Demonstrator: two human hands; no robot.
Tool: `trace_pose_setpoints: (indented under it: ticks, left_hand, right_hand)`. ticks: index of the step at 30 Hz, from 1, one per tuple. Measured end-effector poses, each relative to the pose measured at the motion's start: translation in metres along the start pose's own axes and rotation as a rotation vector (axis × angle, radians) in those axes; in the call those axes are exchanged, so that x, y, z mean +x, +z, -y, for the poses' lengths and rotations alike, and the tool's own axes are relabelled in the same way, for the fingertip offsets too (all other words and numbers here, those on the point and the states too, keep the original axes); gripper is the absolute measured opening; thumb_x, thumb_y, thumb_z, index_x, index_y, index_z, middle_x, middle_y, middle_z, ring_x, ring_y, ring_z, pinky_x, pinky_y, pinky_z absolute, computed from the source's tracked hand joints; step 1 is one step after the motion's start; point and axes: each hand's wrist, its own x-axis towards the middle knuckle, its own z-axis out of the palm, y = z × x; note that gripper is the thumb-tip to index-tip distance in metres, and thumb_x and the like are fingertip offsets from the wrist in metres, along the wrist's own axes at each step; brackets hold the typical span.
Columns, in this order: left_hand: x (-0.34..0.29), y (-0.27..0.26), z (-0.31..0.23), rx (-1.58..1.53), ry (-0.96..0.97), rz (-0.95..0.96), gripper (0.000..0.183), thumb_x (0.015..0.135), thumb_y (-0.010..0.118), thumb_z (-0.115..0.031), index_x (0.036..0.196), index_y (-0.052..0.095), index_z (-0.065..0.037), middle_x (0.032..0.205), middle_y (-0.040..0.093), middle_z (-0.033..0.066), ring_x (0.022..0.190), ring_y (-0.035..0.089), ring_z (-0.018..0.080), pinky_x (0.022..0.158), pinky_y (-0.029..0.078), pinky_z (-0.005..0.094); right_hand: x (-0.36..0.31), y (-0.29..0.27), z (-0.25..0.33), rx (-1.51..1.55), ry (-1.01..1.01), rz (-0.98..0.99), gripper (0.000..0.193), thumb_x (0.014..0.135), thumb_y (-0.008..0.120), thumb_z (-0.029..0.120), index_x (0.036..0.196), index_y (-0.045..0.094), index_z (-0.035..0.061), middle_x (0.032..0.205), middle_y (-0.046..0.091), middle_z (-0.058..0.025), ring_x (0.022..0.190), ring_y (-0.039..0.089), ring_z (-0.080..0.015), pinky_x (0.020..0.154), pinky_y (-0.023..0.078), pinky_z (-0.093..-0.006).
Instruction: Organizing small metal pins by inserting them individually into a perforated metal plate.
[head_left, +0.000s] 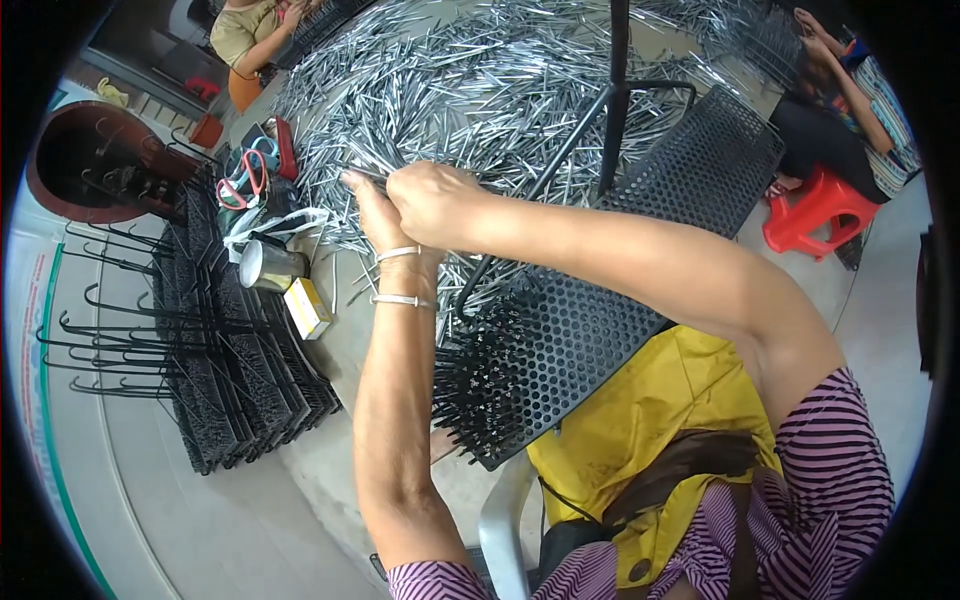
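Observation:
My left hand [378, 217], with two bangles at its wrist, is closed at the near edge of a large heap of thin silvery metal rods [480, 75]. A small bunch of these rods [372, 157] sticks up from it. Closed and knuckles up, my right hand [432, 203] presses against the left one; its fingertips are hidden, and what they hold does not show. Below the forearm slants a black perforated panel [600, 310], its near left end filled with upright black-tipped pins [485, 370].
A black metal stand [614, 110] rises behind the panel. To the left are stacked black hooked racks [215, 370], a metal cup [268, 266], a yellow-white box [307, 308], red-handled scissors [243, 185] and a reddish drum [95, 160]. Two people sit beyond, one on a red stool [822, 215].

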Motion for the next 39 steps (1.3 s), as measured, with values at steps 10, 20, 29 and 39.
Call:
trace_pose_setpoints:
  ticks: [10, 20, 29, 39]
  left_hand:
    - [-0.012, 0.010, -0.022, 0.176, 0.158, 0.017, 0.019, 0.076, 0.060, -0.008, 0.061, 0.053, 0.002, 0.059, 0.055, 0.0095, 0.049, 0.052, 0.0169, 0.046, 0.044, 0.0282]
    - [0.001, 0.014, -0.074, 0.271, 0.186, 0.154, 0.012, 0.079, 0.053, -0.007, 0.070, 0.050, 0.001, 0.061, 0.051, 0.0084, 0.048, 0.047, 0.0171, 0.041, 0.038, 0.0283]
    - [-0.116, 0.056, -0.075, 0.447, 0.050, 0.380, 0.016, 0.079, 0.052, -0.014, 0.071, 0.052, 0.000, 0.060, 0.051, 0.0067, 0.049, 0.049, 0.0147, 0.040, 0.040, 0.0261]
    - [-0.262, -0.007, 0.045, 0.233, -0.505, 0.358, 0.009, 0.076, 0.058, -0.004, 0.081, 0.050, -0.002, 0.065, 0.052, 0.0073, 0.053, 0.051, 0.0160, 0.044, 0.041, 0.0254]
  right_hand:
    - [0.000, -0.010, 0.021, -0.211, 0.047, 0.395, 0.022, 0.073, 0.053, 0.010, 0.088, 0.060, -0.0050, 0.092, 0.061, -0.0190, 0.086, 0.060, -0.0278, 0.074, 0.049, -0.0357]
    - [0.000, -0.061, 0.020, 0.203, -0.053, -0.044, 0.035, 0.072, 0.064, 0.024, 0.079, 0.058, -0.0096, 0.057, 0.058, -0.0144, 0.052, 0.057, -0.0139, 0.047, 0.045, -0.0285]
    - [-0.037, -0.100, 0.043, 0.997, 0.066, -0.158, 0.095, 0.060, 0.077, 0.034, 0.114, 0.026, -0.0249, 0.073, 0.059, -0.0225, 0.061, 0.061, -0.0200, 0.053, 0.052, -0.0240]
    - [-0.169, -0.100, 0.017, 1.792, 0.684, 0.279, 0.045, 0.077, 0.062, 0.032, 0.110, 0.044, 0.0084, 0.084, 0.059, -0.0222, 0.067, 0.062, -0.0260, 0.060, 0.053, -0.0377]
